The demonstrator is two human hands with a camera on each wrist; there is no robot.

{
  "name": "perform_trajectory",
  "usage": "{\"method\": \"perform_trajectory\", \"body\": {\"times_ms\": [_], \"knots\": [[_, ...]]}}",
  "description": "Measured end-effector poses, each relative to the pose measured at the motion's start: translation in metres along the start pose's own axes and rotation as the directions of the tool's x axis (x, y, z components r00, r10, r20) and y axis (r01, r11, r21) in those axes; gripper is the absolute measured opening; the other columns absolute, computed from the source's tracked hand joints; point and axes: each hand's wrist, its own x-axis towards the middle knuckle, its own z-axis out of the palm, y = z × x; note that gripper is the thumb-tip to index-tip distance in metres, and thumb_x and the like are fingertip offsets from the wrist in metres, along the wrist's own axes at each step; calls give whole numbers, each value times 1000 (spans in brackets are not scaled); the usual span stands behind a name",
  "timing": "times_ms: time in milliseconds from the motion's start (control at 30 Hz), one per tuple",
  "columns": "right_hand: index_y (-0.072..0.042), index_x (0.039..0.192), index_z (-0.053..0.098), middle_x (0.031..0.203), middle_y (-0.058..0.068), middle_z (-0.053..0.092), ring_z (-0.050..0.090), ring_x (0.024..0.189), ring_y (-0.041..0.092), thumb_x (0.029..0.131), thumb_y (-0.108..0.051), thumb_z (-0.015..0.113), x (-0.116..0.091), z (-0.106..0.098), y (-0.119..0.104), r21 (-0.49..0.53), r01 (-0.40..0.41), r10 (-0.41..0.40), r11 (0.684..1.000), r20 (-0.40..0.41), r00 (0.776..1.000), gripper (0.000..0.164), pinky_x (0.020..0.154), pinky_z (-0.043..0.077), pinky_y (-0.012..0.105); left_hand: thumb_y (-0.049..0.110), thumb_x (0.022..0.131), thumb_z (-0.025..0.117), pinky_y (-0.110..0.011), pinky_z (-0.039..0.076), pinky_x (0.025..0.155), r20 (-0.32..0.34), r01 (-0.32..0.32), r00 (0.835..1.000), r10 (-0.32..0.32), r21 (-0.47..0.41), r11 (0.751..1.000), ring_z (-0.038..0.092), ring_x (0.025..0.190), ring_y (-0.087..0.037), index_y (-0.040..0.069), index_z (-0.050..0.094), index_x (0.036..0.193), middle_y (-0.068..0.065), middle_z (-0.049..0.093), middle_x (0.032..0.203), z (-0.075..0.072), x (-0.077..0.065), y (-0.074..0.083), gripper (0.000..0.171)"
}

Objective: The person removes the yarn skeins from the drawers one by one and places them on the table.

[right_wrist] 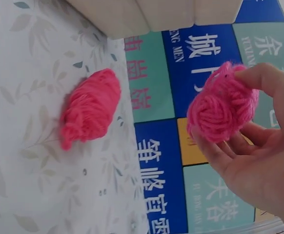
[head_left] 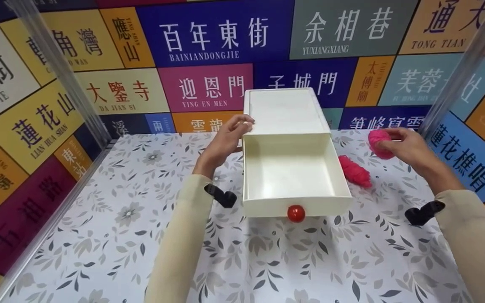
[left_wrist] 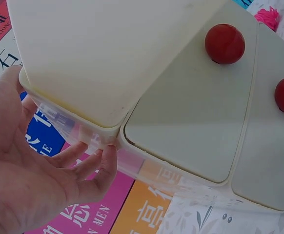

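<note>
A white drawer cabinet (head_left: 284, 110) stands on the table with its top drawer (head_left: 296, 206) pulled out and the bare drawer floor showing. That drawer has a round red knob (head_left: 296, 213). My left hand (head_left: 225, 141) rests at the cabinet's upper left edge; in the left wrist view its bent fingers (left_wrist: 105, 168) lie against the side wall. My right hand (head_left: 409, 147) holds a bright pink ball of yarn (right_wrist: 222, 102) in the air right of the cabinet, pinched between thumb and fingers. A redder pink bundle of yarn (right_wrist: 92, 108) lies on the table beside the cabinet.
Lower drawers with red knobs (left_wrist: 225, 44) appear shut in the left wrist view. A floral cloth (head_left: 129, 214) covers the table. Printed sign panels (head_left: 213, 31) stand behind and at the sides, with clear posts (head_left: 67, 84) at the corners.
</note>
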Motion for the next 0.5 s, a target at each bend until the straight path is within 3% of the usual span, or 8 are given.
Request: {"method": "perform_trajectory", "body": {"times_ms": [100, 167, 300, 400, 500], "knots": [[1, 155, 25, 149, 28, 37, 52, 116, 29, 101, -37, 54, 5, 1, 11, 11, -57, 57, 998, -25, 998, 73, 115, 36, 58, 27, 106, 47, -52, 52, 101, 0, -1, 1000, 1, -4, 1000, 60, 111, -24, 18, 55, 124, -11, 56, 129, 0, 0, -1, 22], [3, 154, 27, 147, 28, 40, 58, 104, 17, 100, -37, 55, 8, 2, 18, 14, -94, 94, 995, -47, 994, 73, 111, 41, 53, 27, 105, 47, -53, 51, 102, -2, 2, 1000, -2, -4, 1000, 60, 111, -24, 18, 55, 124, -11, 56, 130, 0, 0, -1, 22], [5, 152, 31, 143, 25, 44, 58, 86, 1, 99, -38, 56, 12, 4, 32, 15, -135, 136, 991, -86, 987, 73, 91, 50, 30, 28, 105, 47, -54, 49, 103, -6, 7, 1000, -7, 3, 1000, 58, 113, -24, 19, 55, 124, -10, 55, 131, 1, 0, -2, 22], [5, 151, 32, 145, 26, 42, 59, 100, 13, 99, -37, 56, 15, 7, 42, 19, -165, 166, 986, -100, 981, 71, 87, 49, 25, 28, 105, 48, -53, 50, 102, -8, 5, 1000, -5, 6, 1000, 58, 112, -24, 19, 55, 124, -11, 55, 131, 1, -1, -2, 22], [2, 153, 30, 151, 28, 38, 51, 116, 28, 98, -37, 59, 16, 10, 51, 26, -220, 221, 975, -124, 967, 74, 99, 47, 36, 28, 105, 48, -51, 52, 100, -8, 2, 1000, -2, 10, 1000, 60, 111, -24, 19, 55, 124, -11, 56, 130, 1, 0, -3, 22]]}}
